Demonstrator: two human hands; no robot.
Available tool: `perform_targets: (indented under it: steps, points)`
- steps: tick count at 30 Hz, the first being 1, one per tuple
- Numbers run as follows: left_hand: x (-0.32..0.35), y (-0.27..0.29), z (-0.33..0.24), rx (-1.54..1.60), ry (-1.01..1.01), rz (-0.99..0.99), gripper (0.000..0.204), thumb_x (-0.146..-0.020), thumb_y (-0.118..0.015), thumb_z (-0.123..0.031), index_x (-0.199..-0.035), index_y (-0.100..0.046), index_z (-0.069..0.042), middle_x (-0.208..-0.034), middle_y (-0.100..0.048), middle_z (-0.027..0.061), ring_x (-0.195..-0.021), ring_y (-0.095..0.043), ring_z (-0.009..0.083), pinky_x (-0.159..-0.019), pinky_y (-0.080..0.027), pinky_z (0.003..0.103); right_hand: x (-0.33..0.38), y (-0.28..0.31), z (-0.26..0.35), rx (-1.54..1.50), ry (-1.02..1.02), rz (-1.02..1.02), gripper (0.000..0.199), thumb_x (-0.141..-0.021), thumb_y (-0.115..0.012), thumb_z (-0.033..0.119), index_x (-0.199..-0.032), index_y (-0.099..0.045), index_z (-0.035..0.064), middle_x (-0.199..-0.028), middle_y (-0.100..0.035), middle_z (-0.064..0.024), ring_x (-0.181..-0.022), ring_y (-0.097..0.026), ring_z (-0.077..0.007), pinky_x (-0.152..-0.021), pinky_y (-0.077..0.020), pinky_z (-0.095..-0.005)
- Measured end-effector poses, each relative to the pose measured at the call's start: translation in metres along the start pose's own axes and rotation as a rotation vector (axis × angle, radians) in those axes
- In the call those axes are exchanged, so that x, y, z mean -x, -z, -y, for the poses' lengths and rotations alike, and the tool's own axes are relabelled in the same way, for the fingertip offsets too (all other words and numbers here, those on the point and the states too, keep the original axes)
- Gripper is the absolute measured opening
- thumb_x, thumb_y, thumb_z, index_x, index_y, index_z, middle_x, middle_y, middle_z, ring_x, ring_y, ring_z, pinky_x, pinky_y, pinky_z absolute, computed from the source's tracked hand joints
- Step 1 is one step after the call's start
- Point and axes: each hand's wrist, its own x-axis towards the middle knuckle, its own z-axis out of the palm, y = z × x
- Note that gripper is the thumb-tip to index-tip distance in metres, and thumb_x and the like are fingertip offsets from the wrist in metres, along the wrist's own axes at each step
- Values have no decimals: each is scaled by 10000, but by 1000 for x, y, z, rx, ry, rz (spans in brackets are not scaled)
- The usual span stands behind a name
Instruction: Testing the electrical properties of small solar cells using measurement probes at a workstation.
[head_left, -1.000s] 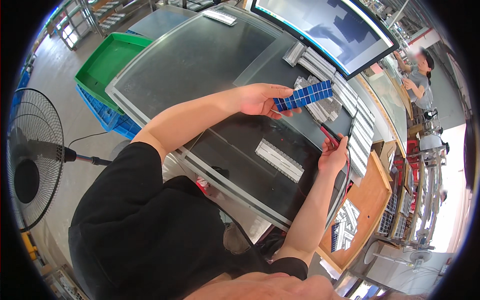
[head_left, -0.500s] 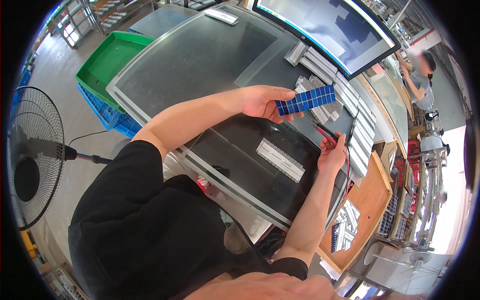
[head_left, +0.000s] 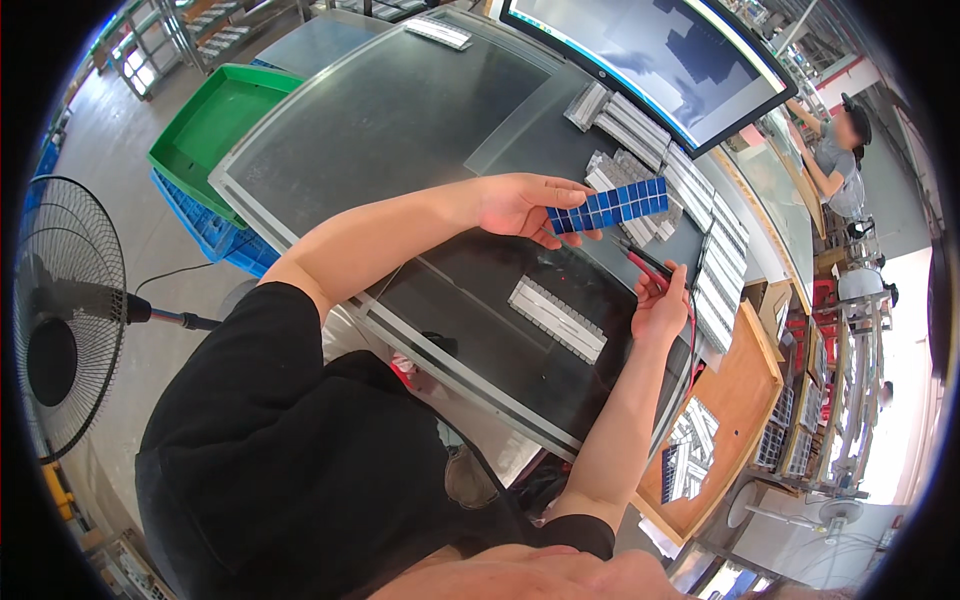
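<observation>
My left hand [head_left: 528, 207] grips one end of a small blue solar cell panel [head_left: 612, 206], a strip of cells divided by pale lines, with the thumb on top and fingers beneath. In my right hand [head_left: 660, 308] are a red and a black test probe [head_left: 648, 264], pinched together with their tips pointing toward the panel. The tips look just short of the panel's lower edge; whether they touch cannot be made out. A white-backed panel strip [head_left: 557, 318] lies on the dark glass tabletop [head_left: 440, 320] between my forearms.
Stacked panel strips [head_left: 722, 262] line the table's right side below a monitor [head_left: 660, 60]. Another strip [head_left: 438, 33] lies at the far edge. A wooden tray [head_left: 735, 420] with loose strips stands right, a green bin [head_left: 215, 125] and fan [head_left: 70, 310] left. A co-worker [head_left: 835, 160] stands far right.
The panel in my left hand has tilted slightly. My right hand with the probes has barely moved, and the whole view has shifted a little.
</observation>
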Motion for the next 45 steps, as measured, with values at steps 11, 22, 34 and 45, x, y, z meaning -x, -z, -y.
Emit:
perform_targets:
  steps: [11, 22, 34, 45]
  points:
    - [-4, -22, 12, -1311, -483, -342, 555, -710, -630, -97, -1224, -422, -97, -1111, -536, 42, -1023, -460, 225, -883, -385, 334, 2, -3, 1, 5, -1, 9, 294, -885, -454, 298, -918, -489, 8, -668, -576, -108, -532, -575, -169, -455, -476, -245]
    - [-5, -29, 14, -1422, -667, -304, 584, -698, -644, -116, -1234, -412, -120, -1099, -543, 40, -993, -461, 245, -871, -396, 340, -2, -1, -2, -8, -9, -8, 282, -874, -477, 305, -886, -503, 24, -648, -565, -86, -524, -566, -162, -445, -473, -244]
    - [-57, -102, 8, -1382, -704, -54, 627, -675, -658, -61, -1246, -398, -92, -1124, -552, 11, -1031, -453, 211, -882, -390, 326, -26, 19, -28, -292, 106, 201, 218, -856, -521, 232, -946, -531, 34, -857, -570, -76, -757, -559, -147, -647, -474, -278]
    - [-252, -237, 108, -1324, -730, 210, 694, -660, -689, -189, -1259, -352, -95, -1146, -504, 114, -1071, -430, 276, -921, -342, 378, 7, -10, 3, -58, -97, -48, 275, -837, -533, 334, -821, -579, 64, -598, -532, -34, -510, -515, -113, -442, -409, -251]
